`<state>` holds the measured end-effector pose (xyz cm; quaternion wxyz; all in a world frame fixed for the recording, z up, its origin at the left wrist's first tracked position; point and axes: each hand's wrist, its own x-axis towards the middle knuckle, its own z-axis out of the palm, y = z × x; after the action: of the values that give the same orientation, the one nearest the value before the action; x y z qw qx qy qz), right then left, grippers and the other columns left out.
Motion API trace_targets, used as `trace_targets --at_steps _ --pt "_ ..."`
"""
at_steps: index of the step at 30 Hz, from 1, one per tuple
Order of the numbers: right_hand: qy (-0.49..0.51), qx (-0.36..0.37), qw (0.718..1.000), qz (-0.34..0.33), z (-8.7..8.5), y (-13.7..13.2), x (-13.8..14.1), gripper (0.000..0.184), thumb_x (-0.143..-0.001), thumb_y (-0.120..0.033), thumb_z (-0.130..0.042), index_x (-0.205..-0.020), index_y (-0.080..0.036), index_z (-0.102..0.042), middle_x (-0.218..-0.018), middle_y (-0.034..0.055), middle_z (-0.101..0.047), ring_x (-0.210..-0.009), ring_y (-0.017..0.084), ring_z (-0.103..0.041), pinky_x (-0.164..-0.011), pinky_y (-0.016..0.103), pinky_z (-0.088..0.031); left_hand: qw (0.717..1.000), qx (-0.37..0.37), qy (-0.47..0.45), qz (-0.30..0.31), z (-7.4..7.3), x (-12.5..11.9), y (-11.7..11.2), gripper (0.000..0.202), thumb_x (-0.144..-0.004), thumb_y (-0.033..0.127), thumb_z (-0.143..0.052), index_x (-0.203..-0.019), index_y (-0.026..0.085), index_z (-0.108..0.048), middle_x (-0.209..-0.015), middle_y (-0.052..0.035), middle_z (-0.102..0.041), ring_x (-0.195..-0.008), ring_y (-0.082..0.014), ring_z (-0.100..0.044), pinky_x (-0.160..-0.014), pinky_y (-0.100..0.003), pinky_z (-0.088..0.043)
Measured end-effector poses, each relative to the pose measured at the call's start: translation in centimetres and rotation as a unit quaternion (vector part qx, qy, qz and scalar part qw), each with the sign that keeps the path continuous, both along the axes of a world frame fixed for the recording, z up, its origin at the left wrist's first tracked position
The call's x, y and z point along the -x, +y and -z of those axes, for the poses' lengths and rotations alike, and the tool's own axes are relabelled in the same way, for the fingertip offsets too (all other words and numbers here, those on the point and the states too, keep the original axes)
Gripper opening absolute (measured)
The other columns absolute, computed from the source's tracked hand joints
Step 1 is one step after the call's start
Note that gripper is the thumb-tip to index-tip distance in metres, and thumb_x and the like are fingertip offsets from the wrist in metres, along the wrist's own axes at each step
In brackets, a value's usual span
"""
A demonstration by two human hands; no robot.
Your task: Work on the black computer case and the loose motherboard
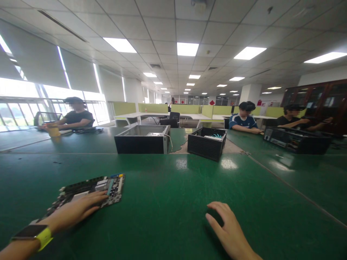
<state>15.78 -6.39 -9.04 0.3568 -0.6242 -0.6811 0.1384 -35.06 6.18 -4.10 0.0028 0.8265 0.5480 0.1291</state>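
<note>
A computer motherboard (116, 191) lies on the green table at the left, with slots and connectors showing along its far and right edges. Over its near side stretches my left hand (81, 207), fingers extended and flat, a watch with a yellow-green band on the wrist; the hand hides part of the board. Whether its palm presses on the board I cannot tell. To the right, my right hand (226, 225) rests low over the bare tabletop, fingers curved and thumb apart, with nothing between them.
Ahead on the green table (162, 187) stand an open computer case (141, 144) and a smaller black case (204, 146) with parts inside. Another case (298, 141) is at the right. People sit at the far left (77, 115) and far right (244, 119). A yellowish container (53, 130) stands left.
</note>
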Motion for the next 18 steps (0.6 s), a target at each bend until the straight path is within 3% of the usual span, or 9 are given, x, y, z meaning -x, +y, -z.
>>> trace_targets --at_steps 2,5,8,11,14,16,18 --pt "0.001 0.003 1.0 0.007 0.1 0.1 -0.2 0.038 -0.088 -0.05 -0.046 -0.109 -0.024 -0.063 -0.117 0.0069 -0.061 -0.113 0.024 -0.052 -0.099 0.04 -0.04 0.999 0.051 0.016 0.008 -0.5 0.5 -0.3 0.038 -0.082 0.038 -0.047 -0.116 0.029 -0.063 -0.129 0.009 -0.058 -0.121 -0.0195 -0.051 -0.107 -0.034 -0.033" --pt "0.003 0.011 1.0 0.016 0.3 0.3 -0.5 0.038 -0.088 -0.049 -0.046 -0.11 -0.023 -0.063 -0.118 0.0071 -0.06 -0.114 0.023 -0.051 -0.1 0.04 -0.04 0.999 0.042 0.031 -0.004 -0.5 1.4 -0.2 0.039 -0.083 0.035 -0.045 -0.118 0.03 -0.062 -0.132 0.0116 -0.054 -0.124 -0.0194 -0.048 -0.108 -0.033 -0.031" --pt "-0.002 0.019 1.0 0.018 0.4 0.4 -0.6 0.039 -0.087 -0.049 -0.047 -0.111 -0.023 -0.063 -0.119 0.0081 -0.06 -0.115 0.024 -0.05 -0.101 0.042 -0.039 0.998 0.022 0.049 -0.014 -0.1 2.3 0.4 0.039 -0.085 0.03 -0.042 -0.118 0.029 -0.062 -0.138 0.0095 -0.049 -0.124 -0.0209 -0.048 -0.108 -0.035 -0.03" --pt "-0.012 0.019 0.999 0.023 0.6 0.4 -0.8 0.04 -0.087 -0.05 -0.046 -0.111 -0.023 -0.063 -0.119 0.0083 -0.06 -0.115 0.024 -0.051 -0.101 0.042 -0.038 0.995 -0.009 0.09 -0.041 0.2 1.9 0.5 0.04 -0.084 0.023 -0.039 -0.114 0.026 -0.065 -0.139 0.0035 -0.049 -0.126 -0.0269 -0.045 -0.109 -0.045 -0.028" --pt "-0.019 0.011 0.999 0.035 1.0 0.7 -1.3 0.041 -0.087 -0.051 -0.046 -0.112 -0.024 -0.062 -0.12 0.0076 -0.059 -0.116 0.024 -0.051 -0.101 0.042 -0.039 0.988 -0.078 0.1 -0.09 1.0 -1.1 -1.1 0.043 -0.079 0.017 -0.041 -0.115 0.02 -0.065 -0.134 -0.0046 -0.054 -0.129 -0.0311 -0.041 -0.11 -0.052 -0.023" --pt "-0.03 0.002 0.998 0.048 1.0 1.7 -2.0 0.042 -0.086 -0.052 -0.045 -0.113 -0.023 -0.062 -0.121 0.007 -0.06 -0.116 0.024 -0.051 -0.101 0.041 -0.039 0.986 -0.106 0.071 -0.104 1.9 -4.9 -3.4 0.045 -0.077 0.018 -0.046 -0.119 0.018 -0.062 -0.136 -0.0085 -0.052 -0.128 -0.0309 -0.041 -0.11 -0.051 -0.026" --pt "-0.055 -0.003 0.997 0.063 0.6 3.7 -3.0 0.044 -0.086 -0.05 -0.045 -0.115 -0.021 -0.06 -0.122 0.0072 -0.06 -0.116 0.024 -0.052 -0.1 0.04 -0.04 0.994 -0.076 0.039 -0.069 3.0 -9.5 -6.1 0.043 -0.079 0.023 -0.048 -0.12 0.025 -0.061 -0.14 -0.0064 -0.048 -0.129 -0.0281 -0.042 -0.109 -0.047 -0.031"
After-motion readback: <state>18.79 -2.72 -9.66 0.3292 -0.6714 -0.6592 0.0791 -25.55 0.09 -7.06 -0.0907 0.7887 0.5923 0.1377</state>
